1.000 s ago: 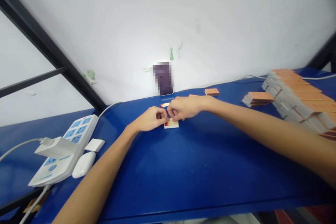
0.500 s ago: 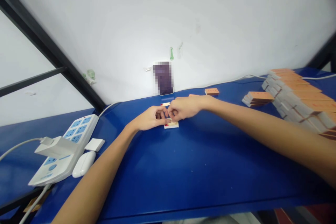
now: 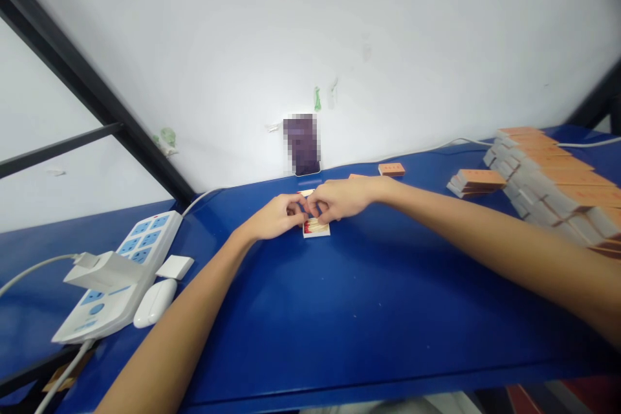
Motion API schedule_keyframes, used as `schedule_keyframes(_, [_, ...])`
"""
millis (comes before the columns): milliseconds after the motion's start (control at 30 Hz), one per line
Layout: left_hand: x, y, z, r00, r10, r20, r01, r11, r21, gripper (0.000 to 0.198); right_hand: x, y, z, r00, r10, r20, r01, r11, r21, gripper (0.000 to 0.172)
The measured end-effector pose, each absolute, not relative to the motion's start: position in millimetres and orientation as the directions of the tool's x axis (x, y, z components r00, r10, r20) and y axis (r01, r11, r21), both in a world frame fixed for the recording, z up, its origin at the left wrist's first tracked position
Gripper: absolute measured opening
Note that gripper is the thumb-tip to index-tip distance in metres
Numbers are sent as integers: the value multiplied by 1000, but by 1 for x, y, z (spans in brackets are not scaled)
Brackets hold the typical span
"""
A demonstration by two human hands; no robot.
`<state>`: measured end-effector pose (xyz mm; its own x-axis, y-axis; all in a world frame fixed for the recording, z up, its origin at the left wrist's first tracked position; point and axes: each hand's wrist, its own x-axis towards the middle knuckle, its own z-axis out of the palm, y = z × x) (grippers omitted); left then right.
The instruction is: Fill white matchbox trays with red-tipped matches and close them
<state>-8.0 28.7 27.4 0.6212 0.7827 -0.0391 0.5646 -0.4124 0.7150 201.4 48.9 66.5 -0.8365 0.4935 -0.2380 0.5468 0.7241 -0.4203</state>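
A small white matchbox tray [image 3: 316,233] with red-tipped matches [image 3: 313,226] in it lies on the blue table, just below my fingertips. My left hand [image 3: 277,216] is at its upper left corner, thumb and fingers curled into a pinch. From the right, my right hand [image 3: 338,199] meets it, with its thumb and finger pinched over the tray's upper edge. What either pinch holds is too small and hidden to make out. More matches [image 3: 305,193] show just behind my hands, partly covered by them.
A phone [image 3: 301,144] leans on the wall. Orange matchboxes [image 3: 557,174] are piled at the right, with a small stack [image 3: 477,180] and a single box [image 3: 391,169] nearer. At the left are a power strip [image 3: 121,278], a white earbud case [image 3: 155,303] and a small white box [image 3: 175,267].
My hands have shifted slightly up and left, off the tray, so more of the matches in it show. The tray stays in place.
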Motion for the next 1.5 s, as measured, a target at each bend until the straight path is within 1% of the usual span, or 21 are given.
schedule_keyframes(67, [-10, 31, 24, 539, 842, -5, 595, -376, 710, 21, 203, 47, 72, -822, 514, -246, 567, 696, -440, 16])
schedule_keyframes(100, [-11, 33, 23, 487, 873, 34, 621, -373, 689, 22, 204, 47, 73, -809, 537, -238, 583, 681, -443, 16])
schedule_keyframes(133, [-13, 35, 21, 438, 895, 89, 655, -385, 650, 23, 206, 48, 74, -794, 567, -218, 599, 671, -437, 17])
schedule_keyframes(200, [-18, 39, 18, 367, 905, 215, 734, -424, 530, 30, 209, 53, 70, -759, 636, -139, 631, 667, -395, 18])
schedule_keyframes(267, [-23, 43, 15, 322, 906, 276, 802, -416, 430, 34, 210, 61, 59, -718, 696, -19, 666, 679, -310, 21])
schedule_keyframes(333, [-27, 45, 12, 297, 915, 272, 844, -385, 373, 34, 210, 68, 44, -684, 727, 66, 692, 674, -260, 30])
schedule_keyframes(433, [-27, 45, 10, 333, 911, 244, 877, -394, 276, 34, 206, 74, 23, -620, 773, 131, 742, 633, -221, 42])
schedule_keyframes(533, [-24, 44, 8, 376, 904, 205, 899, -409, 158, 35, 202, 74, 10, -602, 782, 161, 760, 623, -186, 46])
schedule_keyframes(633, [-23, 42, 6, 387, 905, 177, 910, -406, 84, 34, 201, 73, 6, -621, 766, 165, 751, 642, -155, 45])
schedule_keyframes(767, [-22, 39, 6, 360, 912, 194, 919, -383, 96, 28, 202, 75, 7, -648, 746, 155, 727, 666, -167, 42])
schedule_keyframes(933, [-19, 36, 7, 350, 915, 202, 920, -376, 107, 37, 203, 73, 9, -663, 731, 161, 708, 682, -185, 40])
schedule_keyframes(1067, [-18, 35, 8, 376, 905, 200, 907, -403, 117, 40, 202, 69, 7, -657, 716, 238, 691, 697, -189, 38])
schedule_keyframes(1200, [-18, 35, 6, 404, 885, 230, 887, -441, 139, 40, 201, 68, 0, -659, 679, 323, 655, 729, -198, 37])
schedule_keyframes(1333, [-18, 36, 4, 422, 867, 263, 868, -471, 160, 42, 200, 70, -6, -665, 659, 353, 633, 747, -203, 40])
schedule_keyframes(1500, [-18, 36, 3, 427, 861, 275, 858, -482, 177, 39, 200, 72, -7, -663, 648, 374, 607, 758, -238, 37])
